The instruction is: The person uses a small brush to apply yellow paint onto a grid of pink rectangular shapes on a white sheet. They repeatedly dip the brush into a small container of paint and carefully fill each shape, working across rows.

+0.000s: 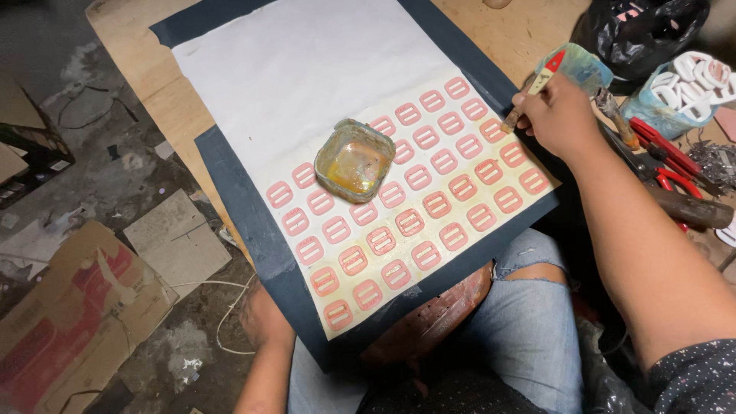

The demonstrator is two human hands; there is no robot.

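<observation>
A dark board (253, 222) rests on my lap and carries a white paper sheet (307, 69). Several pink buckle-shaped pieces (418, 178) lie in rows on the sheet's near half. A small square container of yellowish glue (354, 159) stands among them. My right hand (558, 115) grips a small brush (529, 96) with its bristle end down at the sheet's right edge, next to the outermost pink pieces. My left hand (264, 318) is under the board's near left edge, mostly hidden, touching its underside.
A wooden table (521, 31) lies beneath the board's far end. At the right are a tub of white pieces (686, 88), red-handled pliers (667, 149), a black bag (640, 27) and a glue-stained pot (583, 69). Cardboard scraps (84, 322) litter the floor at left.
</observation>
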